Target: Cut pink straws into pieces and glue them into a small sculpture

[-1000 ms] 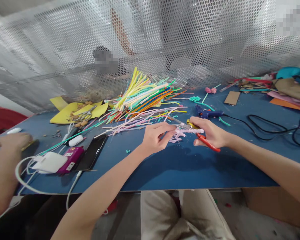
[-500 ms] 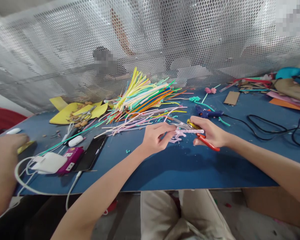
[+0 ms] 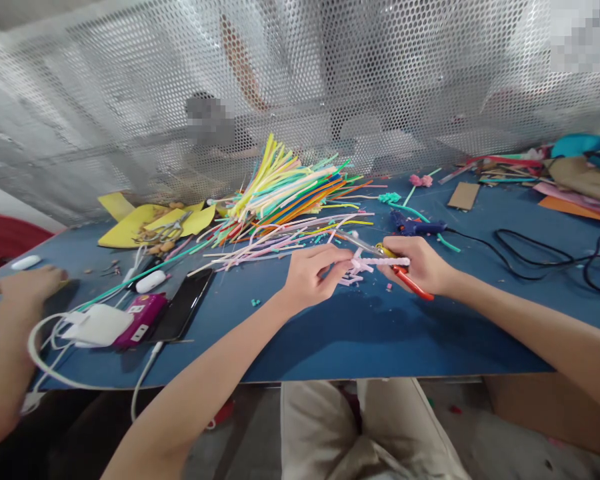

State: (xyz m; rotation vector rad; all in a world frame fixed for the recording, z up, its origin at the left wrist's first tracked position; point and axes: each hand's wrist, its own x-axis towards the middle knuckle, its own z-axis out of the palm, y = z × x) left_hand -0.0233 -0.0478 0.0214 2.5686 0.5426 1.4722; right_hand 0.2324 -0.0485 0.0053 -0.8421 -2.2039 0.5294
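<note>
The left hand (image 3: 313,273) pinches one lilac piece (image 3: 387,261), in front of one glue gun (image 3: 417,227); the right hand (image 3: 420,260) grips one red-handled tool (image 3: 416,285) there; one teal cluster (image 3: 390,198) and one pink cluster (image 3: 421,181) lie behind the gun.

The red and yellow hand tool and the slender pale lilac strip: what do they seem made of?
Red and yellow hand tool: handles probably smooth plastic, by their bright, even colour; grey working end likely metal, from its shine.
Slender pale lilac strip: matte, soft-looking, perhaps fuzzy chenille; fibres too small to tell.
</note>
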